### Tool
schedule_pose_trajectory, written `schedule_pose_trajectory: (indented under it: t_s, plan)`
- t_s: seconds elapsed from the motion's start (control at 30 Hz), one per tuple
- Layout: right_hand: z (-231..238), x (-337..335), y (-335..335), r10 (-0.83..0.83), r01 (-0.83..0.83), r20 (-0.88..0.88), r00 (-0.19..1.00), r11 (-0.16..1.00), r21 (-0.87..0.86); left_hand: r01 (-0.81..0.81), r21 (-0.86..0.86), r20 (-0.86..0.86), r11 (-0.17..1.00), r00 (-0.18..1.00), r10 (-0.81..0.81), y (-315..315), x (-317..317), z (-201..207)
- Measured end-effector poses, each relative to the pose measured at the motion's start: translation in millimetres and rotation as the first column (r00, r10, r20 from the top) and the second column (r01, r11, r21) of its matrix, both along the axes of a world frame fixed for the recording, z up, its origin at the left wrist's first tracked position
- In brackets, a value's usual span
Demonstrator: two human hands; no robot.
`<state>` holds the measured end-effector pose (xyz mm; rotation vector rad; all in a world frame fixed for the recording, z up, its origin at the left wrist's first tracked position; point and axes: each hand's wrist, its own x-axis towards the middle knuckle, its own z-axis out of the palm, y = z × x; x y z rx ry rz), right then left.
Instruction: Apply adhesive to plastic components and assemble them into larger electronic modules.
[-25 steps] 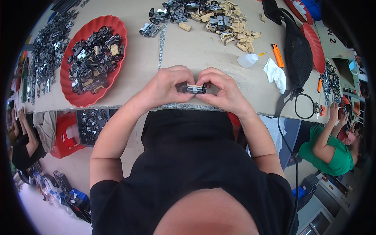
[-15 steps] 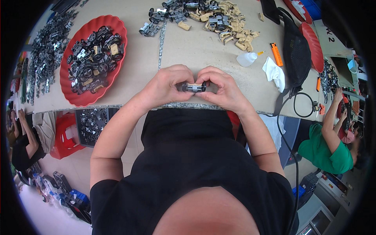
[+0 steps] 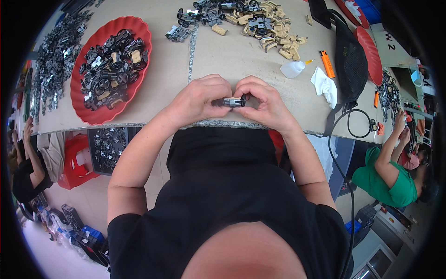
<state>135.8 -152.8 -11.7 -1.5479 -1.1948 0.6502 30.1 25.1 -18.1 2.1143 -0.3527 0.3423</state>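
Near the front edge of the table I hold a small toy car chassis (image 3: 232,102), grey and silver with dark wheels and a bit of tan on its far side. Closed around its left end is my left hand (image 3: 204,96), covering that wheel with thumb and fingers. On the other end, my right hand (image 3: 265,103) pinches around the right wheel. Both hands rest close together, thumbs toward me. Ahead of them lies a pile of tan plastic parts (image 3: 283,37) with several similar wheeled chassis (image 3: 212,17).
A red scalloped tray (image 3: 78,106) of chassis stands left, with heaped grey parts (image 3: 51,60) beyond. To the right are a dropper bottle (image 3: 292,69), orange lighter-like object (image 3: 327,64), white cloth (image 3: 324,87), black bag (image 3: 351,60) and cable (image 3: 348,172). Co-workers sit on both sides.
The chassis between my hands has shifted slightly right and toward the far side. My grip stays closed on both ends. At the far left, a co-worker's hand has risen.
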Motion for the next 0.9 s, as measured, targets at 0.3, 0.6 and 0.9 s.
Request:
schedule_pose_trajectory:
  t_s: [0.3, 0.6, 0.9]
  plan:
    - [-3.3, 0.5, 0.4, 0.02, -0.023, 0.055, 0.998, 0.998, 0.059, -0.021, -0.034, -0.046, 0.999, 0.999, 0.019, -3.2, -1.0, 2.9]
    - [7.1, -5.7, 5.0, -0.164, 0.196, -0.382, 0.91, 0.98, 0.047, -0.309, 0.529, 0.451, 0.79, 0.891, 0.046, 3.1, -10.7, 9.8]
    - [10.7, -6.8, 9.3, -0.272, 0.17, -0.57, 0.775, 0.959, -0.227, -0.289, 0.594, 0.451, 0.751, 0.893, -0.012, -6.8, -11.5, 9.6]
